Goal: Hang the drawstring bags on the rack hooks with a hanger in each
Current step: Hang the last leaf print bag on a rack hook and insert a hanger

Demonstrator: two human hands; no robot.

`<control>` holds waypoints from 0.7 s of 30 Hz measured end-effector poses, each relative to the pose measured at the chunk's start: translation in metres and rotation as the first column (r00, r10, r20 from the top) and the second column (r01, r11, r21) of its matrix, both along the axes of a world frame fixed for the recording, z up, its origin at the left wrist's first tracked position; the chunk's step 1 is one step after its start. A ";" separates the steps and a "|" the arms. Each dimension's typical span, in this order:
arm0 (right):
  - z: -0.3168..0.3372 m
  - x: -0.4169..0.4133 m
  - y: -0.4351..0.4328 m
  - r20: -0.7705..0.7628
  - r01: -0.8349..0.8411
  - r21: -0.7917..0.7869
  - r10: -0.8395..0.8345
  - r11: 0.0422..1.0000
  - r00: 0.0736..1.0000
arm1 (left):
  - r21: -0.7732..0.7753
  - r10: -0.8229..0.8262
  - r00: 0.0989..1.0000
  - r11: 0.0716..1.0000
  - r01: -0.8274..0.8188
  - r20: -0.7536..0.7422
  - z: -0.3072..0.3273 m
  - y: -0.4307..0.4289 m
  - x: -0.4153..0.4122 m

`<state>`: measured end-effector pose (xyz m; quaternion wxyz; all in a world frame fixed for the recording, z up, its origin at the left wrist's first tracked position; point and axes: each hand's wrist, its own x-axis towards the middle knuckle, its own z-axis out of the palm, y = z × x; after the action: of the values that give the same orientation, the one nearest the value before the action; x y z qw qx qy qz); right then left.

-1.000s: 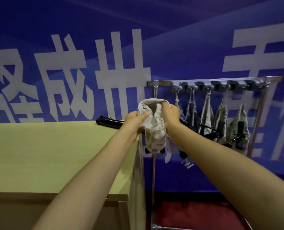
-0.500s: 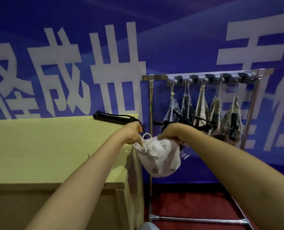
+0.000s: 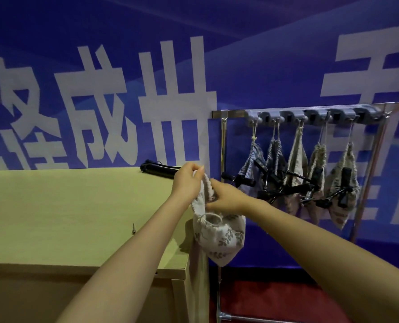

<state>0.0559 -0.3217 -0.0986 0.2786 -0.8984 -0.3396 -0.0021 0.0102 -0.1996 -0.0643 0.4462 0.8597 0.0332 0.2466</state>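
Observation:
A white drawstring bag with a leaf print (image 3: 219, 238) hangs in the air past the table's right edge. My left hand (image 3: 187, 183) pinches the top of its gathered rim and lifts it. My right hand (image 3: 226, 197) grips the rim's other side, fingers curled at the mouth. A loop of cord droops over the bag's front. Right of my hands stands a metal rack with a grey hook strip (image 3: 310, 115). Several drawstring bags (image 3: 296, 164) hang from its hooks, with black hangers (image 3: 287, 185) sticking out of them.
A pale wooden table (image 3: 65, 217) fills the left side; a black folded object (image 3: 161, 170) lies at its far right corner and a small screw (image 3: 133, 228) stands on top. A blue banner wall is behind. Red floor lies below the rack.
The bag dropped from head height to beside the table edge. My left hand then lifted one side of the rim, and the mouth now stands upright between both hands.

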 end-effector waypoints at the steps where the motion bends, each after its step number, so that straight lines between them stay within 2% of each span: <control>1: -0.002 0.001 0.002 0.024 -0.002 -0.148 0.005 0.989 1.000 | -0.030 -0.022 1.000 0.999 0.022 0.001 0.003 -0.003 0.000; 3: -0.010 0.002 -0.001 -0.019 0.016 -0.432 -0.027 0.902 0.999 | -0.029 -0.102 0.986 0.995 0.099 -0.130 0.008 -0.007 -0.002; 4: -0.011 0.002 -0.004 -0.121 0.004 -0.564 -0.087 0.826 0.989 | 0.022 -0.154 0.946 0.986 0.168 -0.285 0.009 -0.007 -0.004; 5: -0.013 0.002 -0.008 -0.275 -0.058 -0.655 -0.166 0.753 0.947 | 0.064 -0.197 0.861 0.964 0.256 -0.469 0.009 -0.007 -0.007; 6: -0.014 0.000 -0.012 -0.444 -0.138 -0.683 -0.259 0.717 0.858 | 0.082 -0.217 0.743 0.936 0.342 -0.633 0.008 -0.006 -0.009; 7: -0.013 -0.001 -0.015 -0.561 -0.195 -0.673 -0.321 0.713 0.763 | 0.087 -0.215 0.642 0.911 0.404 -0.736 0.006 -0.005 -0.010; 8: -0.013 -0.003 -0.017 -0.597 -0.199 -0.661 -0.346 0.723 0.724 | 0.099 -0.201 0.595 0.897 0.432 -0.778 0.003 -0.004 -0.010; 9: -0.013 0.000 -0.018 -0.556 -0.148 -0.650 -0.334 0.745 0.761 | 0.128 -0.177 0.614 0.899 0.419 -0.769 0.000 -0.003 -0.009; 10: -0.012 0.002 -0.018 -0.451 -0.058 -0.641 -0.314 0.766 0.836 | 0.168 -0.143 0.671 0.911 0.376 -0.727 -0.002 -0.002 -0.008; 12: -0.012 0.010 -0.016 -0.173 0.148 -0.542 -0.282 0.828 0.944 | 0.219 -0.063 0.804 0.947 0.235 -0.591 -0.008 0.002 -0.004; 14: -0.013 0.019 -0.019 -0.019 0.305 -0.391 -0.339 0.868 0.941 | 0.229 -0.017 0.892 0.964 0.134 -0.451 -0.014 0.013 -0.001; 16: -0.010 0.019 -0.019 0.001 0.404 -0.275 -0.420 0.872 0.907 | 0.262 -0.057 0.906 0.948 0.181 -0.418 -0.019 0.023 -0.002; 18: -0.006 0.021 -0.011 -0.067 0.451 -0.181 -0.468 0.874 0.881 | 0.335 -0.075 0.904 0.913 0.232 -0.421 -0.022 0.027 -0.006; 21: 0.005 0.010 0.013 -0.088 0.364 0.023 -0.361 0.931 0.929 | 0.386 0.000 0.932 0.910 0.150 -0.362 -0.033 0.024 -0.008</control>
<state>0.0663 -0.3091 -0.0932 0.3048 -0.9392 -0.1561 -0.0230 0.0020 -0.1753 -0.0974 0.2532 0.9644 0.0275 0.0715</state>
